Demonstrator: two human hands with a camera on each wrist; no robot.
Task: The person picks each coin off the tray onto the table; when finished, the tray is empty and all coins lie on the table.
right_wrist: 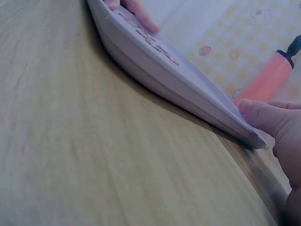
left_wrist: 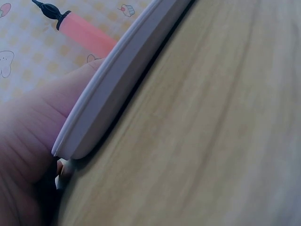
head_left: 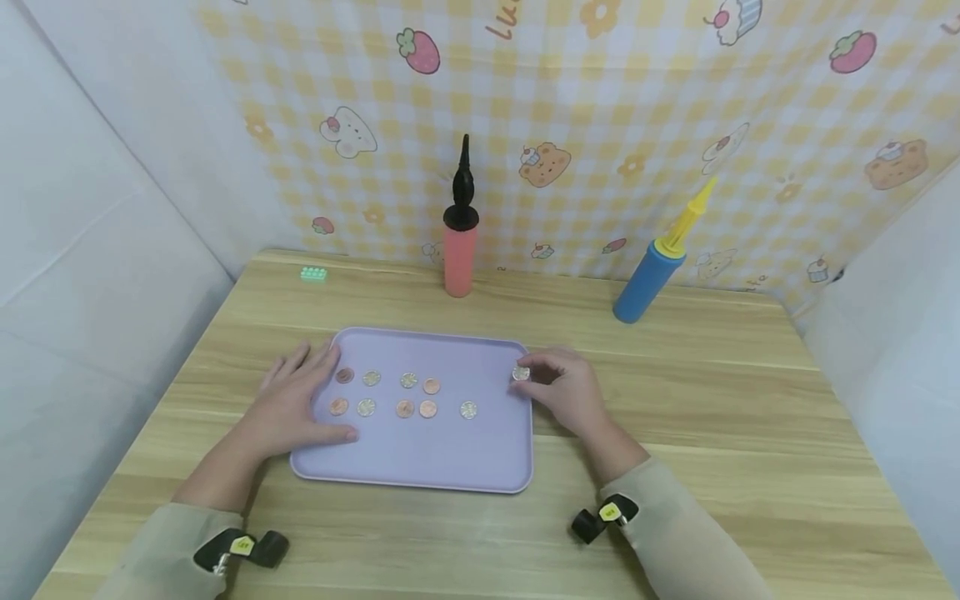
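Note:
A lilac tray (head_left: 420, 458) lies on the table, holding several copper and silver coins in two loose rows. Between thumb and forefinger, my right hand (head_left: 566, 387) pinches a silver coin (head_left: 521, 373) over the tray's right rim. My left hand (head_left: 288, 408) rests across the left rim, fingers straight and thumb stretched onto the tray. Nearest to it are two copper coins, one above (head_left: 345, 376) and one below (head_left: 339, 406). A lone silver coin (head_left: 468, 409) sits rightmost in the lower row. In the right wrist view the right thumb (right_wrist: 256, 113) is at the tray's edge.
Behind the tray, a pink hand pump (head_left: 459, 258) with a black nozzle stands upright. A blue pump (head_left: 645, 283) with a yellow top is farther right. A small green toy brick (head_left: 313, 273) lies at the back left. A checked cloth (head_left: 585, 108) hangs behind the table.

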